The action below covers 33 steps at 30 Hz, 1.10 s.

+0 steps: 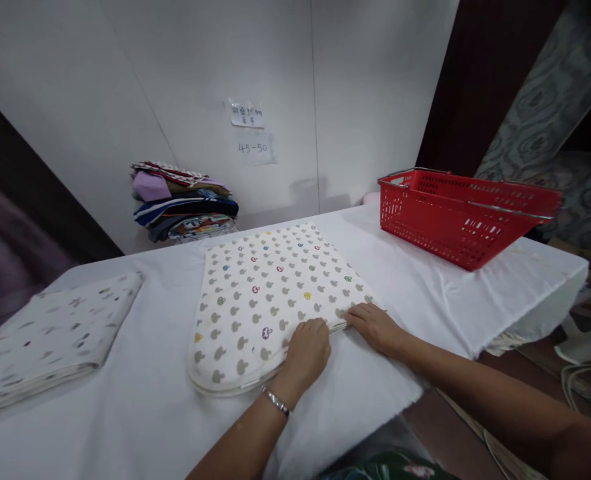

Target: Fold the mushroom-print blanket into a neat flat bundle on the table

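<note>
- Cotton, soft and quilted: a folded cloth, cream with small grey mushroom-like prints and a few coloured ones, lies flat in the middle of the bench. Its near-left corner is rounded and its layered edges show.
- The left hand rests on the cloth's near edge with its fingers bent down onto the fabric. I cannot tell whether its grip is closed on the edge. A thin metal bracelet circles the wrist.
- The right hand lies flat just right of it, its grip loose, fingers stretched out and touching the same near edge.
- A smooth white sheet covers the bench.
- Near left lies a second folded cloth, pale and speckled.
- Far right stands a red plastic basket with lattice walls and metal handles.
- Far left, a stack of clothes in mixed colours sits against the wall, which bears two paper notes.
</note>
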{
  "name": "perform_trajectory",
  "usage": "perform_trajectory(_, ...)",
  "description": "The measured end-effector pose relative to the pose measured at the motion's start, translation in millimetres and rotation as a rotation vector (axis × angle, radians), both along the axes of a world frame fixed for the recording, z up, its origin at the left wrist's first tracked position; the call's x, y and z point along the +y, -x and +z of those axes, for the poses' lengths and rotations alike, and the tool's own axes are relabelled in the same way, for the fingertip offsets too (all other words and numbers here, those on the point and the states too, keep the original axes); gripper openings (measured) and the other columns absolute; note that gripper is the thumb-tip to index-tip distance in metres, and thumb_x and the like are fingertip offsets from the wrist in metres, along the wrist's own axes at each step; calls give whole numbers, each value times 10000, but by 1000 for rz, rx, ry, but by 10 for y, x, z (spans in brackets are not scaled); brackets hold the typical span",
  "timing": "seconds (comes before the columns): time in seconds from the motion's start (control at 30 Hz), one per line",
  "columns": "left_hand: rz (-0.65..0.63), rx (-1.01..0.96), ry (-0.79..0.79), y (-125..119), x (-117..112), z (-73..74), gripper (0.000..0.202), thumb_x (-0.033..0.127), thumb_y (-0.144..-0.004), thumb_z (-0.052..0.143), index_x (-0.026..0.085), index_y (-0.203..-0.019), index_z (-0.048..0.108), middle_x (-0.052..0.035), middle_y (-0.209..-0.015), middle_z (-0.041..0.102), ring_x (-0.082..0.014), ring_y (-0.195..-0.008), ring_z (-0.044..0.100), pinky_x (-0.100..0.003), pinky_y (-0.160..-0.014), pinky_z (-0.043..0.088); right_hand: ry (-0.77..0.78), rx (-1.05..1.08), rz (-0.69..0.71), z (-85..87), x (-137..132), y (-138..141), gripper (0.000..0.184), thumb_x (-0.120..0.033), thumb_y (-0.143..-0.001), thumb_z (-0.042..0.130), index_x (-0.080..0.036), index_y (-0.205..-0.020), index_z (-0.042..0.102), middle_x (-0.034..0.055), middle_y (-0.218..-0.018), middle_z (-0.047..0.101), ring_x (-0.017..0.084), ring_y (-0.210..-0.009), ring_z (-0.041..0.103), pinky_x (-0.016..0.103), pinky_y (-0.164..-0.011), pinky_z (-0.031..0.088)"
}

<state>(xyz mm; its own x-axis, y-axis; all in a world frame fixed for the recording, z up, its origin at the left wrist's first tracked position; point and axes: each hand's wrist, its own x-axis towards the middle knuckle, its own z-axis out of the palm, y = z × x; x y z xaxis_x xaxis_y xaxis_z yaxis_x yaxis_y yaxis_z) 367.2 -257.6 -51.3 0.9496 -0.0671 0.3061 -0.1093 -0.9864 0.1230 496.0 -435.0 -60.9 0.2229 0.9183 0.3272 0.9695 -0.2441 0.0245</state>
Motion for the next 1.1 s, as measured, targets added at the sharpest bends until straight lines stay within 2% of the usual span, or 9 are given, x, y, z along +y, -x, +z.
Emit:
perform_trajectory(0.17,-82,-118,-135,0,-39,-106,184,36,-806,407,175,-864,515,-59,-999,556,-205,-940,497,-356,-787,404,2,16,5,1,-7,-26,284,-207,-958,330,-160,-1152,532,86,-959,580,193,-848,483,325,-728,380)
perform_trajectory(0.27,-93,-148,-155,-40,-52,-94,203,37,-828,384,181,-896,510,-57,-998,550,-197,-921,492,-360,-789,393,6,34,2,22,-3,-34,260,-203,-952,347,-159,-1101,556,83,-931,577,187,-837,481,316,-721,374)
perform_trajectory(0.4,-79,-105,-171,-129,-102,-50,226,39,-834,371,187,-934,508,-41,-916,537,-193,-835,480,-362,-754,380,5,41,24,31,0,-51,259,-207,-948,358,-145,-1107,552,96,-935,576,187,-835,478,318,-721,376)
perform_trajectory(0.53,-52,-83,-190,-210,-175,-37,229,47,-837,381,185,-963,515,-41,-894,528,-198,-827,474,-359,-737,373,0,39,17,32,-5,-50,277,-215,-953,335,-136,-1112,548,98,-913,578,193,-825,478,325,-718,382)
perform_trajectory(0.67,-25,-100,-204,-251,-218,-49,252,73,-853,398,184,-1054,501,-50,-940,537,-195,-844,481,-355,-733,372,-18,60,2,56,-15,-31,298,-215,-960,317,-134,-1170,512,88,-913,585,188,-826,481,319,-727,388)
perform_trajectory(0.83,-59,-136,-211,-260,-218,-78,266,62,-858,377,173,-1068,495,-68,-1055,545,-200,-906,483,-357,-773,373,-14,59,19,66,-27,-42,250,-209,-953,343,-165,-1034,575,81,-932,589,179,-848,480,309,-751,383)
perform_trajectory(1.0,-64,-54,-221,-272,-223,-77,214,39,-823,406,163,-943,533,-41,-809,552,-192,-762,499,-349,-700,383,-1,45,19,40,-10,-52,225,-218,-944,376,-179,-1000,590,69,-955,591,178,-856,489,308,-757,380)
perform_trajectory(1.1,-52,-24,-230,-285,-230,-83,176,42,-813,426,160,-868,545,-45,-780,552,-198,-750,510,-343,-680,390,-9,47,12,37,-43,-60,221,-218,-937,388,-180,-1023,588,80,-983,601,180,-874,508,317,-767,390)
